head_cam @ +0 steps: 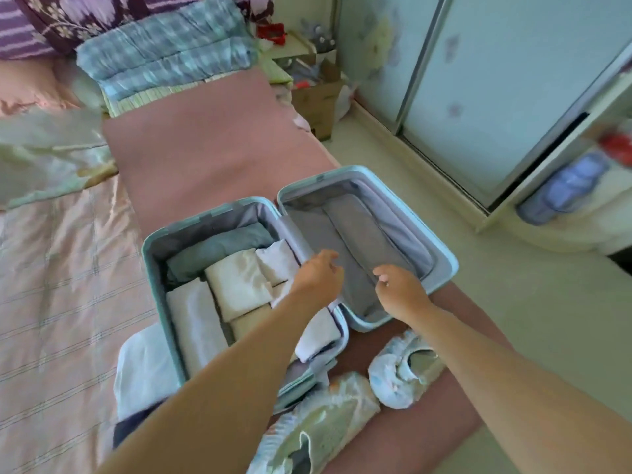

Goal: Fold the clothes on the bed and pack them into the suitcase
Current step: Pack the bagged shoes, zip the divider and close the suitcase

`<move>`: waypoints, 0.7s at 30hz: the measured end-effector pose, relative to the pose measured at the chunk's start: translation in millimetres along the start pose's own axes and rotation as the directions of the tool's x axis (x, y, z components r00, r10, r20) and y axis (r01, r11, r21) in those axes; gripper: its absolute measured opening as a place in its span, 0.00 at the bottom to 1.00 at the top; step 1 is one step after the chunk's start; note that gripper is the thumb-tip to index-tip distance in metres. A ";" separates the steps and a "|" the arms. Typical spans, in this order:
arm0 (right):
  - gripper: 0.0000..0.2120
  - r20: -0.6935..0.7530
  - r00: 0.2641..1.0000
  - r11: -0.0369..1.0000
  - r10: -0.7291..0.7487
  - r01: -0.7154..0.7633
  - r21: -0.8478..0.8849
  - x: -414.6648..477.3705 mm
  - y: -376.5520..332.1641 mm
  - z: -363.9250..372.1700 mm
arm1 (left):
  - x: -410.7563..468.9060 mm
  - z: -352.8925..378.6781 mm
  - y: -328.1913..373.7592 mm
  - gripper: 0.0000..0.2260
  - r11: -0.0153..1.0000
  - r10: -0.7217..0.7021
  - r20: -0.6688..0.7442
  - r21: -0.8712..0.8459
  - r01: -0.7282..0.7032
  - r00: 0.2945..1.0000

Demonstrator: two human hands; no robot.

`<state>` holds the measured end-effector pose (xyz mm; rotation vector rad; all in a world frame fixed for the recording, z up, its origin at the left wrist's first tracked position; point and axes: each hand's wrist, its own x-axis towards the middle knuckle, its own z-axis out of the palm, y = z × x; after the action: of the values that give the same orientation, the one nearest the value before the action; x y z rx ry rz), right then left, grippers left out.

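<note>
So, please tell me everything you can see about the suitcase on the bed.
The suitcase is a light blue hard shell, lying open flat on the pink bed. Its left half is packed with folded clothes in white, cream and grey-green. Its right half shows only grey fabric lining. The left hand and the right hand are at that lining with curled fingers; a grip is unclear.

This is a bedroom in a home. A bed (68, 268) with a pink quilted cover fills the left, with folded checked blankets (164, 53) and purple patterned pillows (51, 22) at its far end. A sliding-door wardrobe (478, 80) stands on the right. In the far corner sits a cardboard box (318, 97) of what look like household odds and ends.
</note>
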<state>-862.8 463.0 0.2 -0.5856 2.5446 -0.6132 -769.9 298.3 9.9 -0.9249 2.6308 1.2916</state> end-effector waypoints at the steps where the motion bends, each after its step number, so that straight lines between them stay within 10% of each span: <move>1: 0.18 0.018 1.000 1.000 0.016 -0.016 -0.006 20.3 15.4 -4.2 | 20.7 16.2 9.4 0.17 0.998 0.013 0.019 0.056 -0.014 1.000; 9: 0.20 0.155 0.983 0.981 0.094 -0.066 -0.182 168.5 98.7 17.5 | 153.9 113.9 29.0 0.25 0.810 0.024 0.347 0.543 -0.222 0.937; 15: 0.39 0.086 0.949 0.931 0.303 -0.275 -0.240 207.9 110.1 39.5 | 187.1 131.8 2.9 0.30 0.858 -0.051 0.370 0.492 -0.149 0.928; 20: 0.02 0.024 0.997 0.956 0.079 -0.069 -0.285 188.2 83.5 27.6 | 184.7 112.4 3.4 0.26 0.948 0.022 0.273 0.299 -0.106 0.962; 21: 0.07 0.011 1.000 0.967 -0.012 0.015 -0.255 179.8 72.3 23.9 | 180.2 103.8 6.6 0.26 0.972 0.029 0.246 0.220 -0.085 0.969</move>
<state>-1016.6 425.3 -114.2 -0.6908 2.6316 -0.2866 -940.8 290.5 -108.5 -0.6195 2.5596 1.0076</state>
